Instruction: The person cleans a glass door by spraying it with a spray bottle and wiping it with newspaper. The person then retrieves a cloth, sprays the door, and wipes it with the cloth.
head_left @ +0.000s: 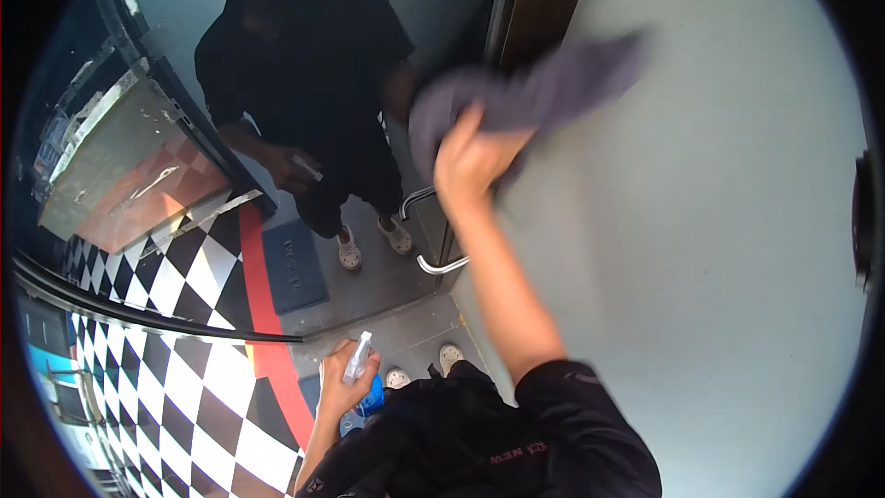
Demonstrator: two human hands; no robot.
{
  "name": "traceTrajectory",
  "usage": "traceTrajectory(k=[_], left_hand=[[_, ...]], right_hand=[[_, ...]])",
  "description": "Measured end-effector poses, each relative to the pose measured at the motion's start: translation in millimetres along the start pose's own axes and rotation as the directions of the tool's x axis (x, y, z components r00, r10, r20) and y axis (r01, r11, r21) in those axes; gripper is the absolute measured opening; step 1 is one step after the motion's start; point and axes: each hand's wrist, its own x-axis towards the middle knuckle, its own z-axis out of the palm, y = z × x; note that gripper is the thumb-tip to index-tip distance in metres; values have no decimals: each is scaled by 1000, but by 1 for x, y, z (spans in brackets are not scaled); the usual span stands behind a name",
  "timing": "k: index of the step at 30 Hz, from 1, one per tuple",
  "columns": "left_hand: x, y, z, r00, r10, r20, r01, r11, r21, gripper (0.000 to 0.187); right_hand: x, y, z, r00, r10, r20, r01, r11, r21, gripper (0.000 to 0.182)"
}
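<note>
Raised at the upper middle, my right hand (475,161) holds a purple-grey cloth (516,97) against or very near the dark glass door (369,55); the cloth's far end is blurred and spreads to the right over the grey wall. My left hand (346,378) is low at the bottom middle, its fingers closed around a spray bottle with a white nozzle (359,358). The bottle's blue lower part shows beneath that hand. The glass reflects a person in dark clothes.
A curved metal door handle (442,266) juts out below the cloth. The grey wall (701,221) fills the right side. Black-and-white checkered floor (198,397) with a red band lies at the lower left. A dark mat (293,267) shows in or through the glass.
</note>
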Motion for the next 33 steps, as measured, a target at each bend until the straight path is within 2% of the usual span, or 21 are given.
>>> traceTrajectory(k=[1,2,3,5,8,10,13,14,16,17,18,20,22,23,24,25,27,29,31,32,33], left_hand=[[-3,-2,-1,1000,10,1,-10,1000,-3,17],[-7,-3,-1,1000,20,2,-20,1000,-5,17],[-10,-3,-2,1000,27,14,-27,1000,-7,17],[-15,-5,-8,999,44,23,-44,999,-2,16],[-24,-18,-13,998,53,35,-54,999,9,16],[-22,-24,-13,999,49,21,-49,998,45,16],[-32,-28,-22,1000,16,-12,-16,1000,20,18],[-35,-29,-21,1000,-2,-11,2,1000,4,18],[-36,-36,-21,999,-35,-22,34,999,-22,18],[-33,-37,-21,999,-27,-40,27,1000,-10,18],[-34,-35,-22,998,-30,-57,30,1000,-5,18],[-35,-38,-17,996,-47,-71,45,998,-35,18],[-34,-41,-16,996,-69,-63,64,995,-72,18],[-34,-41,-15,996,-64,-56,61,997,-43,18],[-34,-41,-15,997,-61,-51,58,997,-52,18],[-31,-41,-13,997,-51,-51,48,997,-60,18],[-28,-42,-13,998,-38,-44,35,997,-67,18],[-26,-41,-15,998,-53,-16,51,996,-77,17],[-24,-37,-15,998,-38,-48,34,996,-82,17],[-27,-38,-16,998,-33,-61,28,997,-78,17],[-28,-42,-16,998,-51,-49,47,996,-71,17]], right_hand=[[-53,8,-7,998,24,61,-27,998,48,47],[-126,31,3,983,151,103,-148,988,-41,43],[-167,38,0,914,333,231,-315,943,-113,43],[-181,42,-6,866,417,275,-392,909,-142,39],[-112,36,-5,990,141,21,-133,965,-225,40],[-23,21,-13,980,5,200,-3,1000,-12,48],[115,-51,-28,983,87,160,-59,984,-168,61],[135,-49,-24,991,-135,-6,132,977,-169,64],[110,-18,-10,974,-202,-101,170,950,-261,67],[79,3,-3,974,-213,-84,191,958,-215,68],[42,26,-4,972,-228,-54,216,962,-168,69],[-5,48,-14,953,-277,125,292,949,-119,67],[26,54,-7,939,-311,148,339,912,-233,50],[58,51,0,946,-286,155,321,896,-307,50],[119,3,-8,952,-285,116,305,918,-254,53],[174,-13,-3,878,-478,-40,456,858,-235,53],[203,-10,9,903,-411,-122,385,902,-193,59],[213,-10,17,910,-353,-220,329,934,-140,73],[133,10,15,872,-455,-181,404,878,-258,54],[73,26,13,960,-265,-84,240,942,-234,77],[9,56,14,989,-143,-21,135,967,-216,78]])
